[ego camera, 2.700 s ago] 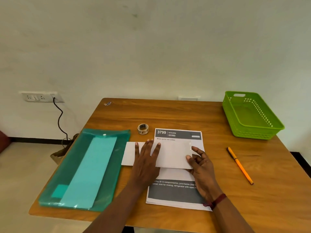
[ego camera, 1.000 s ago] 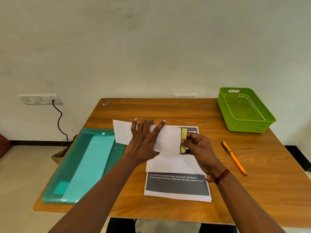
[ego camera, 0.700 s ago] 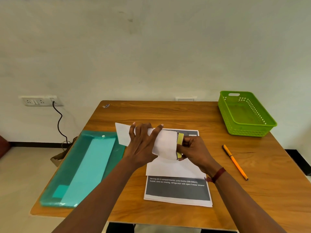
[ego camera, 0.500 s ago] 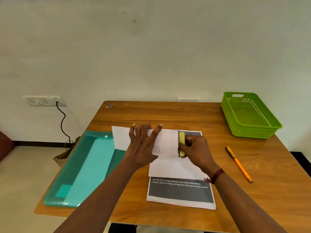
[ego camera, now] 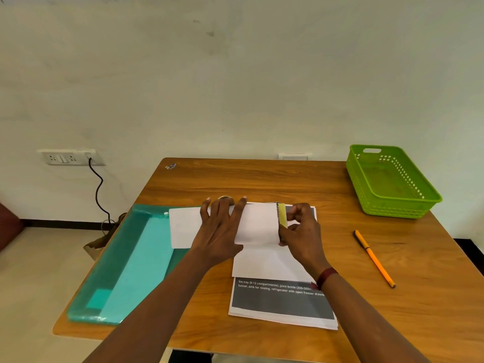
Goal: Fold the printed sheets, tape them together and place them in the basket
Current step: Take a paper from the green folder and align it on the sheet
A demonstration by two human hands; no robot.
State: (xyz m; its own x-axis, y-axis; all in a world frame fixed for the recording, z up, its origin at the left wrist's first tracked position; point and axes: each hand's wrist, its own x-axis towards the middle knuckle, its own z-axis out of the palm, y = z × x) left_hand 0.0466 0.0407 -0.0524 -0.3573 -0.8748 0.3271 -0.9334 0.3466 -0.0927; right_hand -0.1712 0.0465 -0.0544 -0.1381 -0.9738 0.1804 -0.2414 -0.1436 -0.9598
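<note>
White folded sheet (ego camera: 258, 222): lies under my left hand (ego camera: 220, 231), atop the printed stack (ego camera: 282, 299).
Left hand: fingers spread flat, pressing the sheet down.
Right hand (ego camera: 301, 231): thumb and fingers pinch a yellow tape strip (ego camera: 282, 215) at the sheet's right edge.
Green basket (ego camera: 392, 179): well apart, beyond my right hand.
</note>
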